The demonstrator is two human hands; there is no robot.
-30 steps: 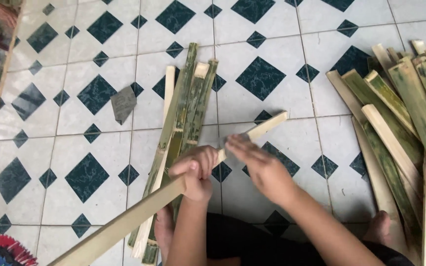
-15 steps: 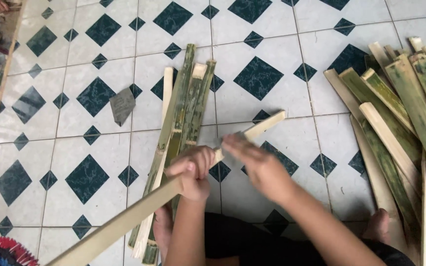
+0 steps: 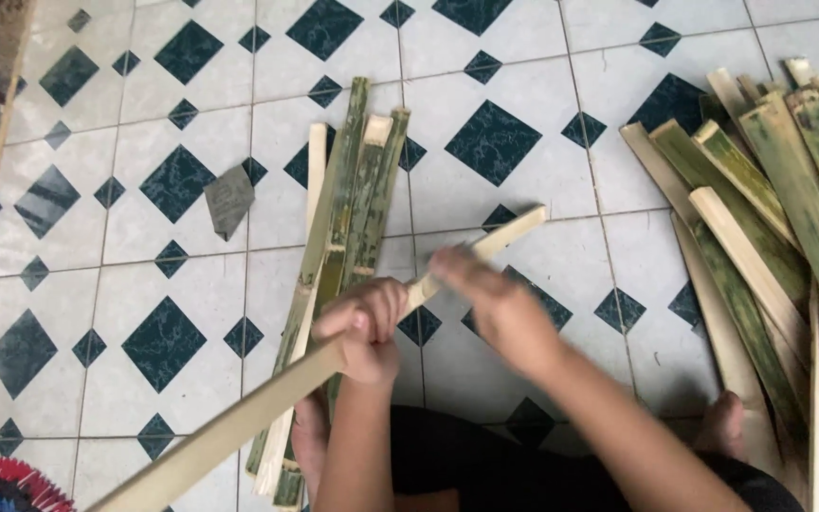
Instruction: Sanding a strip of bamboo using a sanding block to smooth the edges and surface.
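My left hand (image 3: pixel 364 327) is closed around a long pale bamboo strip (image 3: pixel 239 422) that slants from the lower left up to its far end near the middle of the floor. My right hand (image 3: pixel 497 305) lies on the same strip just past the left hand. Its fingers are curled over the strip and it is blurred by motion. Under both hands lies a bundle of green and pale bamboo strips (image 3: pixel 357 190), pointing away from me.
A larger heap of bamboo strips (image 3: pixel 779 209) fills the right side. A grey scrap (image 3: pixel 229 199) lies on the white and dark-diamond tiled floor (image 3: pixel 542 95). A colourful woven item (image 3: pixel 2 488) is at the bottom left, and my bare foot (image 3: pixel 722 427) at the lower right.
My right hand has shifted slightly along the strip and is more blurred. My left hand keeps its hold and the piles have not moved.
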